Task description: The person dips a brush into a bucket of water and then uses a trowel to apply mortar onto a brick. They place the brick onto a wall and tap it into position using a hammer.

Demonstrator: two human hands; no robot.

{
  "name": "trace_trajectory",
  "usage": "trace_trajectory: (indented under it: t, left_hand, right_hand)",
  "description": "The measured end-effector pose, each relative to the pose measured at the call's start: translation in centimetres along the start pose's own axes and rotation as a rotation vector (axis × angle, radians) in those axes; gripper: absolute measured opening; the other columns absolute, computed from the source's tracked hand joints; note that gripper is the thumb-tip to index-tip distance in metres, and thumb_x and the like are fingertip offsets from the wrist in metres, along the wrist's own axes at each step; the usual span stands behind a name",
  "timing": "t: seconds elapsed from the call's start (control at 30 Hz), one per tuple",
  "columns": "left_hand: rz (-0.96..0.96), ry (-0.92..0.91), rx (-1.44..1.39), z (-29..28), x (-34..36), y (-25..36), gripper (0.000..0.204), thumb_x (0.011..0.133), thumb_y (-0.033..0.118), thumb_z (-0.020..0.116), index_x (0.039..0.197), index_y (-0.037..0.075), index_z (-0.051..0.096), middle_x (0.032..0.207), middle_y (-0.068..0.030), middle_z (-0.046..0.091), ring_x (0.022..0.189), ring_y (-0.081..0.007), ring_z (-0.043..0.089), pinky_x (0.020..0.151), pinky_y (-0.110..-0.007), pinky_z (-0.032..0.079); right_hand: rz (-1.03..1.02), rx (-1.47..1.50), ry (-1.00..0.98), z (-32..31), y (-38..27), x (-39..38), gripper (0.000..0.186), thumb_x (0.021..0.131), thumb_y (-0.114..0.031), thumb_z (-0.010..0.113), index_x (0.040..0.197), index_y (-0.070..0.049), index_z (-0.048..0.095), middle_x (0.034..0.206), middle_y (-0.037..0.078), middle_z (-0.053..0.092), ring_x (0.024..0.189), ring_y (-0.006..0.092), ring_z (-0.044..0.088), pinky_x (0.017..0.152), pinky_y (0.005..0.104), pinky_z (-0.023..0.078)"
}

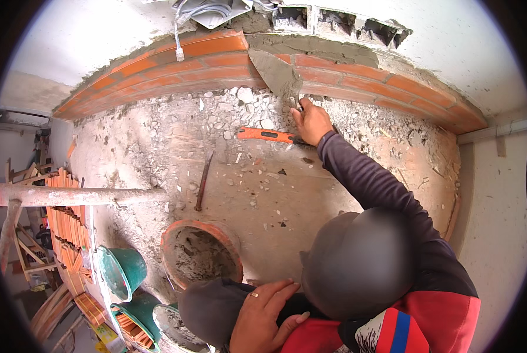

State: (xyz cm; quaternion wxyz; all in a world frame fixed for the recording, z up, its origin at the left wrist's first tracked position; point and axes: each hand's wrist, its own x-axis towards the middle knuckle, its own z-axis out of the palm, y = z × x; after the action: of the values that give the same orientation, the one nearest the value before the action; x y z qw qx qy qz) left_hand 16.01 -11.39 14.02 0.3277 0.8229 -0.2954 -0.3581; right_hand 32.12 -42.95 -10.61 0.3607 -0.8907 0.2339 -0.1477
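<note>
You are on a building site, at masonry work. The sign of it is the course of orange bricks laid in wet grey mortar (still rough and unplastered). Just below that course lies a rubble-strewn slab with an orange spirit level on it. Well below the course and to its left stand stacked hollow bricks, green buckets and a rusty scaffold pipe. Below the course, near the middle, sits an orange tub caked with mortar.

Orange spirit level on rubble mid-floor; two green buckets near left; stacked orange bricks far left.
</note>
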Motion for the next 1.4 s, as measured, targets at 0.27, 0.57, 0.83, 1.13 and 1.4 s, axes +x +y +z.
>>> trace_trajectory:
  t: [0.27, 0.57, 0.83, 1.13, 1.4]
  left_hand:
    - [-0.018, -0.006, 0.001, -0.3, 0.1, -0.1, 0.051, 0.086, 0.025, 0.070, 0.129, 0.001, 0.056, 0.127, -0.0225, 0.057, 0.118, -0.0410, 0.052, 0.103, -0.046, 0.039]
    - [0.027, -0.024, -0.007, -0.2, 0.6, 0.1, 0.051, 0.086, 0.023, 0.070, 0.129, 0.002, 0.055, 0.127, -0.0220, 0.057, 0.118, -0.0412, 0.052, 0.102, -0.045, 0.039]
    - [0.016, -0.062, 0.016, -0.3, 0.9, 0.5, 0.051, 0.087, 0.026, 0.068, 0.131, 0.002, 0.055, 0.129, -0.0230, 0.057, 0.118, -0.0421, 0.052, 0.102, -0.046, 0.039]
    - [0.015, -0.044, 0.008, 0.0, 0.8, 0.7, 0.050, 0.087, 0.023, 0.069, 0.130, 0.001, 0.055, 0.128, -0.0232, 0.057, 0.119, -0.0417, 0.052, 0.102, -0.045, 0.039]
    - [0.025, -0.030, 0.030, 0.1, 1.0, 0.9, 0.049, 0.086, 0.021, 0.069, 0.130, 0.001, 0.055, 0.127, -0.0233, 0.057, 0.117, -0.0419, 0.053, 0.102, -0.045, 0.040]
  right_hand:
    - [0.105, -0.011, -0.057, -2.0, -1.0, -3.0, 0.032, 0.092, -0.029, 0.061, 0.103, 0.001, 0.059, 0.082, 0.026, 0.067, 0.082, 0.0441, 0.065, 0.074, 0.0509, 0.051]
    - [0.086, -0.011, 0.172, -3.4, 1.6, -3.3, 0.024, 0.093, -0.025, 0.060, 0.102, -0.002, 0.057, 0.081, 0.022, 0.066, 0.077, 0.0439, 0.064, 0.068, 0.0514, 0.049]
    - [0.083, 0.001, 0.270, -7.8, 7.9, -5.5, 0.028, 0.094, -0.025, 0.062, 0.109, -0.001, 0.059, 0.068, 0.019, 0.062, 0.066, 0.0391, 0.062, 0.061, 0.0460, 0.048]
    - [0.119, -0.025, 0.337, -12.0, 13.6, -8.0, 0.031, 0.096, -0.028, 0.062, 0.109, 0.000, 0.059, 0.072, 0.017, 0.063, 0.063, 0.0326, 0.063, 0.060, 0.0403, 0.048]
    - [-0.012, -0.078, 0.100, -13.5, 10.9, -8.3, 0.027, 0.094, -0.029, 0.063, 0.094, -0.002, 0.061, 0.059, 0.018, 0.058, 0.054, 0.0319, 0.061, 0.054, 0.0410, 0.046]
